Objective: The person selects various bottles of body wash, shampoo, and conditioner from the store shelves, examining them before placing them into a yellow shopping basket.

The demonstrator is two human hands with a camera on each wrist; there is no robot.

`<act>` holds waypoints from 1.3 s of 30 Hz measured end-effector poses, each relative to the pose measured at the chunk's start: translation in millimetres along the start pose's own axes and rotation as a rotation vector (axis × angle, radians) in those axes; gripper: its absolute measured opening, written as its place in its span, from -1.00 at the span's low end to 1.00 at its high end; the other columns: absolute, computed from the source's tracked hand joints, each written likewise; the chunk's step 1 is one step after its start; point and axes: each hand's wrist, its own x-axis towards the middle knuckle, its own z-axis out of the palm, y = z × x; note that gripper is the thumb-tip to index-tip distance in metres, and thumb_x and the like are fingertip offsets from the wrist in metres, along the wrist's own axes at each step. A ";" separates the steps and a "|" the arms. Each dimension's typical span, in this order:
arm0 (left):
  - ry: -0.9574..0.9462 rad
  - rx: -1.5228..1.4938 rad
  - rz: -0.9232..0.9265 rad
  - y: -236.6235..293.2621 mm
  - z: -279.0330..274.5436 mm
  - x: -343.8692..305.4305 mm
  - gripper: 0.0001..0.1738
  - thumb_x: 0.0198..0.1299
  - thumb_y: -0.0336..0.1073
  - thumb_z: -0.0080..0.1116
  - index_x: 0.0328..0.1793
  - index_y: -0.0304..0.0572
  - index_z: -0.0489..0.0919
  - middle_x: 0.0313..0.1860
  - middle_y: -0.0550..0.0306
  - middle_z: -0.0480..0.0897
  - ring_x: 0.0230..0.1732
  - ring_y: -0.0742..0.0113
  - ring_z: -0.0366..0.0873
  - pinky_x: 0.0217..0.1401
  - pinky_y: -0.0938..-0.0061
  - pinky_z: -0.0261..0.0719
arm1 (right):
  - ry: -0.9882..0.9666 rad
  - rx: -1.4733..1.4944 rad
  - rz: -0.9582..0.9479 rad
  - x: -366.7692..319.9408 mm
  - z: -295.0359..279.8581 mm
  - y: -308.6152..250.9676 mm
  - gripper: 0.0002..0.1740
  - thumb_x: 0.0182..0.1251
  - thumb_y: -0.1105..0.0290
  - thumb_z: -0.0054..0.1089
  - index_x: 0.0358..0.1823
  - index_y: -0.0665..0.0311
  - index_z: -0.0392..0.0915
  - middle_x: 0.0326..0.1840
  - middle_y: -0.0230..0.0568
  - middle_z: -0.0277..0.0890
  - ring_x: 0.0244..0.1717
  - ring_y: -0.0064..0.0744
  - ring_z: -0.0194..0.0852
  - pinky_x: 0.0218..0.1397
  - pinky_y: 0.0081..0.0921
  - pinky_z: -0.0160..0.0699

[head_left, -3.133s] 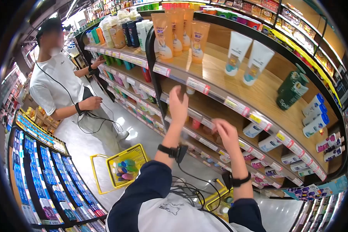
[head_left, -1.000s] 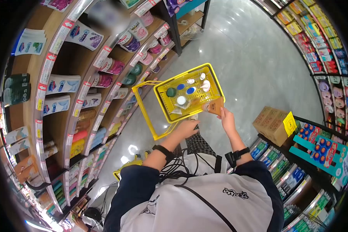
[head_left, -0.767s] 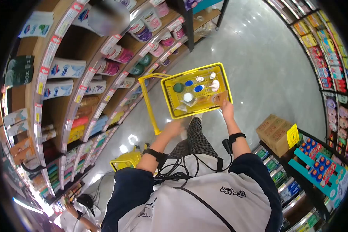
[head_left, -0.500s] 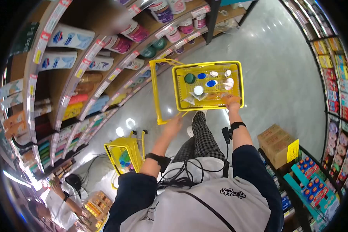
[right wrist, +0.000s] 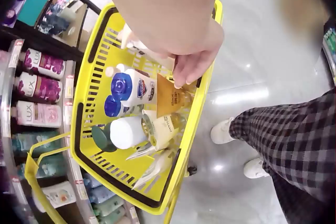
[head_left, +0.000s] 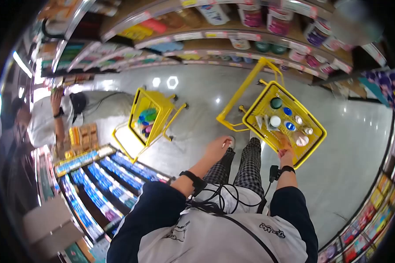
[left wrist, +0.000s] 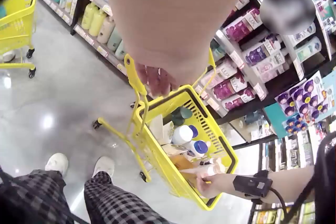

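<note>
My right hand [head_left: 286,152] is down inside the near wall of a yellow shopping basket [right wrist: 80,103]. Its fingers pinch an orange squeeze tube [right wrist: 170,97], which stands among the other goods. Beside the tube are blue-capped white bottles [right wrist: 137,88], a white-capped bottle [right wrist: 126,132], a dark green cap [right wrist: 102,137] and pale tubes [right wrist: 167,129]. My left hand [head_left: 218,148] hangs loosely curled and holds nothing, left of the basket. In the left wrist view its fingers [left wrist: 157,79] overlap the basket's rim, and the thumb is hidden.
The basket's yellow pull handle [head_left: 239,94] points toward shelves [head_left: 197,39] of bottles. A second yellow basket [head_left: 151,103] on wheels stands to the left. Another person [head_left: 48,118] is farther left, near a display of blue packs [head_left: 101,184]. Cables [head_left: 224,199] cross my lap.
After reaching toward the shelf, my hands came to the basket. The right hand lowered the orange tube into it, while the left hand stayed outside. The view turned, bringing the second basket into sight.
</note>
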 end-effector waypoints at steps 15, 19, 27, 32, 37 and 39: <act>0.201 -0.259 0.173 54.3 31.9 12.8 -0.86 0.06 -0.40 0.02 -0.26 -0.25 0.53 -0.34 -0.02 0.59 -0.27 0.05 0.55 -0.20 0.31 0.49 | -0.089 -0.757 -0.137 -33.4 -0.7 -56.9 -0.56 0.15 -0.02 -0.06 -0.39 0.29 0.36 -0.57 -0.13 0.41 -0.63 -0.28 0.40 -0.53 -0.38 0.44; 0.254 -0.283 0.171 39.2 29.1 11.5 -0.85 0.04 -0.43 0.04 -0.24 -0.23 0.54 -0.34 -0.02 0.60 -0.29 0.10 0.58 -0.21 0.35 0.50 | -0.164 -0.739 -0.118 -19.0 -17.2 -58.7 -0.61 0.15 0.06 -0.01 -0.33 0.30 0.38 -0.56 -0.16 0.41 -0.59 -0.30 0.42 -0.50 -0.41 0.43; 0.377 -0.357 0.281 120.3 -74.8 -13.8 -0.86 0.15 -0.46 0.00 -0.20 -0.28 0.55 -0.37 0.09 0.62 -0.27 0.42 0.56 -0.17 0.54 0.46 | -0.497 -0.159 -0.446 -110.9 -43.9 -141.0 -0.63 0.24 0.16 -0.05 -0.06 0.26 0.40 -0.24 -0.22 0.51 -0.29 -0.40 0.51 -0.28 -0.43 0.49; 0.535 -0.491 0.520 182.7 -128.9 -45.8 -0.86 0.14 -0.51 -0.01 -0.20 -0.30 0.54 -0.36 0.10 0.61 -0.27 0.43 0.56 -0.17 0.55 0.46 | -0.402 -0.032 -0.780 -208.6 -72.7 -201.8 -0.61 0.27 0.15 -0.02 0.01 0.25 0.38 -0.16 -0.25 0.51 -0.23 -0.41 0.50 -0.18 -0.47 0.46; 0.545 -0.299 0.745 221.0 -168.0 -105.6 -0.86 0.12 -0.51 0.02 -0.19 -0.30 0.53 -0.37 0.08 0.60 -0.30 0.34 0.58 -0.17 0.52 0.47 | -0.537 0.016 -0.978 -319.3 -96.1 -219.9 -0.59 0.28 0.16 0.00 0.04 0.27 0.38 -0.13 -0.22 0.50 -0.17 -0.43 0.48 -0.10 -0.52 0.41; 0.510 -0.220 0.797 225.1 -180.9 -128.8 -0.85 0.11 -0.51 0.02 -0.18 -0.29 0.54 -0.37 0.06 0.60 -0.31 0.29 0.58 -0.17 0.51 0.48 | -0.578 0.032 -1.061 -370.1 -96.5 -213.0 -0.60 0.29 0.18 0.00 0.04 0.29 0.39 -0.13 -0.22 0.51 -0.16 -0.44 0.48 -0.10 -0.54 0.40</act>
